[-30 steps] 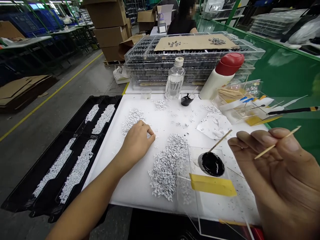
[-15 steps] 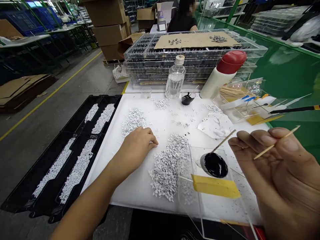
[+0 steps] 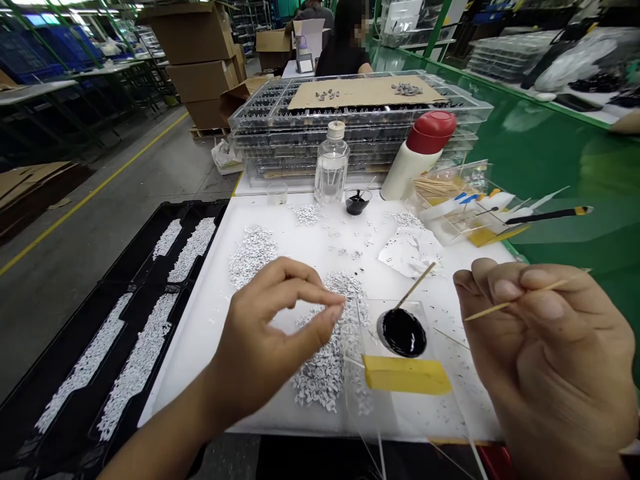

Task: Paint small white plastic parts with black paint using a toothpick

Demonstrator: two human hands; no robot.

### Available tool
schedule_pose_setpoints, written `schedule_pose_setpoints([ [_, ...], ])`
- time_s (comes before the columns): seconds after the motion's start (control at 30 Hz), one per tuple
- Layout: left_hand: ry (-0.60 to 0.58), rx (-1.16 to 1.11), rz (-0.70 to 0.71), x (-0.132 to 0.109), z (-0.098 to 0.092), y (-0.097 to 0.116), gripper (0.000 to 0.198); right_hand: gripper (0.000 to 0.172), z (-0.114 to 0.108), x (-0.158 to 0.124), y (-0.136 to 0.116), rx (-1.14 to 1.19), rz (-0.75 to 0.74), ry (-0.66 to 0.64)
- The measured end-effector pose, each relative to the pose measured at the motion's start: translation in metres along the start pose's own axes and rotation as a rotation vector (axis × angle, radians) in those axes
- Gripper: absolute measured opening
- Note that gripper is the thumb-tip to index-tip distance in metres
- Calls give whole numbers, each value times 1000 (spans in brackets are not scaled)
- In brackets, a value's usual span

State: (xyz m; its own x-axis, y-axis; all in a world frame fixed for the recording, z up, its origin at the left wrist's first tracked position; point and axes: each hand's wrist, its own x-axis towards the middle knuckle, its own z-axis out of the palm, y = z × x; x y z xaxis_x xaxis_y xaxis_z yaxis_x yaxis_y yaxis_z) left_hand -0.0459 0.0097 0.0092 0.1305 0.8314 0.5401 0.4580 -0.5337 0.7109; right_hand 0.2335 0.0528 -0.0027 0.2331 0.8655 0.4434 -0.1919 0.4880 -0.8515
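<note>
Several heaps of small white parts (image 3: pixel 323 373) cover a white-topped bench (image 3: pixel 260 417); the left hand (image 3: pixel 270 340) presses its fingertips (image 3: pixel 336 308) together above them, while the right hand (image 3: pixel 545 347) pinches a toothpick (image 3: pixel 487 311) near a dish of black liquid (image 3: pixel 401 333).

The left hand (image 3: pixel 273 333) is hanging above the large heap of white parts (image 3: pixel 325 360), with room showing over the heap. A lane of white work board (image 3: pixel 320 257) is running between that heap and the smaller heap (image 3: pixel 253 253). The acrylic stand (image 3: pixel 400 347), carrying its ink dish and yellow tape, is standing between the left hand and the right hand (image 3: pixel 545 353), whose toothpick (image 3: pixel 515 300) is pointing toward it. The water bottle (image 3: pixel 331 163), black cup (image 3: pixel 357 201) and red-capped bottle (image 3: pixel 425 150) are blocking the reach to the clear trays (image 3: pixel 350 133), 3 or more stacked. The black tray (image 3: pixel 135 320) is bordering the board's left edge.
</note>
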Motion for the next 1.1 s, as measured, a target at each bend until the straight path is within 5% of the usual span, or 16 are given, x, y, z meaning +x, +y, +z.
schedule_pose_setpoints([
  [0.17, 11, -68, 67, -6, 19, 28, 21, 10, -7, -10, 6, 4, -213, -193],
  [0.33, 27, 2, 78, -11, 28, 31, 20, 36, -23, -25, 4, -40, -319, -391],
  [0.43, 21, -16, 84, -16, 30, 29, 21, 30, -27, -27, -2, -92, -303, -476],
  [0.77, 41, 42, 24, -2, 56, 37, 22, 37, -23, -19, 1, -128, -425, -551],
  [1.1, 51, 9, 59, -23, 48, 29, 23, 41, -19, -20, 2, -173, -401, -531],
])
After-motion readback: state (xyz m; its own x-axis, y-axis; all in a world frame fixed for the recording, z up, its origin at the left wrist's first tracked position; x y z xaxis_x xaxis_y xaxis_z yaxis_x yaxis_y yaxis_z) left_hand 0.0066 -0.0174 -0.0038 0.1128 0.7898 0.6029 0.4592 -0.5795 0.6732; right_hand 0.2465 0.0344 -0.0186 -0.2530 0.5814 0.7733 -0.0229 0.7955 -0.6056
